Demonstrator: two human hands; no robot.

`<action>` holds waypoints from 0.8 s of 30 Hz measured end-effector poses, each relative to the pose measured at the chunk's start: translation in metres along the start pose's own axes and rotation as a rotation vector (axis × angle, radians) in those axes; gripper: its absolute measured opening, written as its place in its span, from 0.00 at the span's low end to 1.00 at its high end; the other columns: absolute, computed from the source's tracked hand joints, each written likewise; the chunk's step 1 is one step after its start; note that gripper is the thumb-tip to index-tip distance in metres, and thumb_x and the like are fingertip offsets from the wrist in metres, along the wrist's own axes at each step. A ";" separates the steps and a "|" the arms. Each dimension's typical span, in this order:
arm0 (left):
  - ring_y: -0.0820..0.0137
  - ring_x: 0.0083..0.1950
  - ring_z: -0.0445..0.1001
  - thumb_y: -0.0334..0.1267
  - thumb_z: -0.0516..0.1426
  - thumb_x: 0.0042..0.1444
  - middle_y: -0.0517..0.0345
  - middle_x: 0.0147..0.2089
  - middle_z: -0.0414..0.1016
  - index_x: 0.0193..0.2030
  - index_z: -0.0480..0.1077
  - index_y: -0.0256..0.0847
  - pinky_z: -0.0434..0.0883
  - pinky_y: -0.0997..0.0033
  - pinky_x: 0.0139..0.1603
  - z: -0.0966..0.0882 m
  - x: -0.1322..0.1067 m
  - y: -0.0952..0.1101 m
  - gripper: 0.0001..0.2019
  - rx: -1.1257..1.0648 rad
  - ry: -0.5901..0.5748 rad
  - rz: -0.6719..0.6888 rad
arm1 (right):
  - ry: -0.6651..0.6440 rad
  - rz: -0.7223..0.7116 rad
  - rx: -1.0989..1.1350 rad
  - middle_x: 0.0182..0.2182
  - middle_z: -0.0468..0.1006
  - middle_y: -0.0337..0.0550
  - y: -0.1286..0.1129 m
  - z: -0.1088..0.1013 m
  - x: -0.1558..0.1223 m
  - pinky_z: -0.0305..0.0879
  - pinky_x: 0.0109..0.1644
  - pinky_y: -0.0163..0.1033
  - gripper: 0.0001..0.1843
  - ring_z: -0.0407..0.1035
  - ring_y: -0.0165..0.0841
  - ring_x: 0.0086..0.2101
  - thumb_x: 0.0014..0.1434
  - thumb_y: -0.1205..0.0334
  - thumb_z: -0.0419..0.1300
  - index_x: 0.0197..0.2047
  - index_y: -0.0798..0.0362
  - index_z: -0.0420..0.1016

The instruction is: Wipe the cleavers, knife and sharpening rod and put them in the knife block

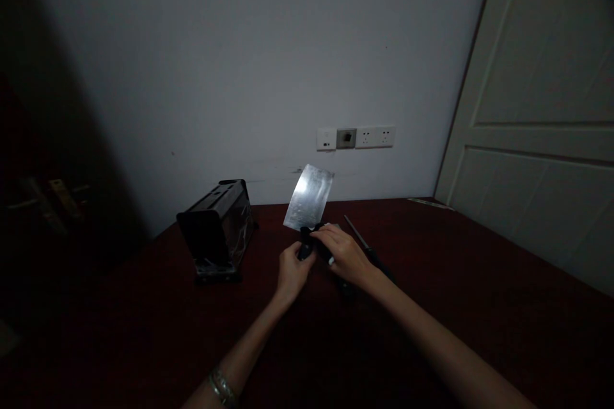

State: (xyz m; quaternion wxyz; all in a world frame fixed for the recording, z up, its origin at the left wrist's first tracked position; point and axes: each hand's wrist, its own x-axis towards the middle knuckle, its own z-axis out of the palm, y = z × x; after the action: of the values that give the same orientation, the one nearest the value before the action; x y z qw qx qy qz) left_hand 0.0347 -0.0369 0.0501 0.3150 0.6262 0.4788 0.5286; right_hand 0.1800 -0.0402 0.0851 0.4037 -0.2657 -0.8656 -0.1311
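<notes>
Bracelet, worn on the left arm. Cleaver, held blade-up above the table, its black handle enclosed by the left hand. Black item, unidentified, gripped by the right hand alongside. Cuts could be caused by a slipping handle.

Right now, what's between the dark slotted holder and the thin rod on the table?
In the head view, the left hand, the raised cleaver, the right hand and a dark, white-ended item under it show between them.
</notes>
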 end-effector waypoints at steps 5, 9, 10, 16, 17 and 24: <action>0.78 0.23 0.58 0.44 0.59 0.43 0.66 0.21 0.60 0.23 0.64 0.36 0.55 0.80 0.23 -0.002 0.004 -0.004 0.13 0.018 -0.004 0.049 | -0.027 0.065 0.059 0.40 0.73 0.53 0.002 -0.006 -0.001 0.65 0.47 0.46 0.26 0.65 0.39 0.44 0.44 0.79 0.50 0.49 0.59 0.65; 0.79 0.20 0.57 0.47 0.60 0.41 0.69 0.18 0.57 0.23 0.62 0.37 0.53 0.80 0.19 -0.003 0.006 -0.007 0.15 0.006 0.008 -0.004 | 0.021 0.146 0.127 0.41 0.73 0.50 0.010 -0.006 -0.005 0.65 0.47 0.46 0.26 0.65 0.39 0.44 0.45 0.78 0.51 0.49 0.54 0.66; 0.79 0.19 0.56 0.48 0.60 0.41 0.69 0.17 0.57 0.23 0.62 0.38 0.53 0.80 0.19 -0.003 0.006 -0.007 0.16 -0.003 0.009 -0.015 | 0.055 0.180 0.148 0.41 0.73 0.49 0.012 -0.005 -0.006 0.65 0.47 0.46 0.25 0.66 0.39 0.43 0.45 0.78 0.51 0.48 0.53 0.66; 0.79 0.13 0.57 0.51 0.50 0.52 0.68 0.15 0.59 0.25 0.61 0.39 0.53 0.79 0.14 -0.002 0.001 0.000 0.16 -0.107 -0.015 -0.071 | 0.284 0.490 0.325 0.37 0.77 0.46 0.017 -0.005 0.000 0.65 0.44 0.43 0.12 0.70 0.37 0.38 0.54 0.68 0.52 0.41 0.52 0.72; 0.79 0.13 0.57 0.51 0.49 0.52 0.68 0.16 0.59 0.26 0.61 0.39 0.54 0.79 0.13 -0.002 0.001 0.000 0.16 -0.134 -0.024 -0.086 | 0.324 0.553 0.367 0.36 0.77 0.46 0.018 -0.006 0.001 0.65 0.43 0.43 0.11 0.71 0.37 0.38 0.54 0.66 0.53 0.39 0.53 0.73; 0.78 0.16 0.65 0.50 0.51 0.51 0.62 0.24 0.69 0.32 0.58 0.39 0.60 0.79 0.16 -0.003 0.004 -0.002 0.15 -0.232 -0.157 -0.090 | 0.567 0.888 0.681 0.27 0.77 0.42 0.028 -0.004 0.001 0.65 0.34 0.39 0.14 0.70 0.34 0.28 0.46 0.55 0.61 0.32 0.57 0.73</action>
State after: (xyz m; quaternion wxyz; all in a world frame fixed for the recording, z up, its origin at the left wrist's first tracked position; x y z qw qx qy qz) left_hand 0.0307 -0.0326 0.0502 0.4449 0.6028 0.4162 0.5152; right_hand 0.1977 -0.0183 0.0892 0.6956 -0.4114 -0.5251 0.2670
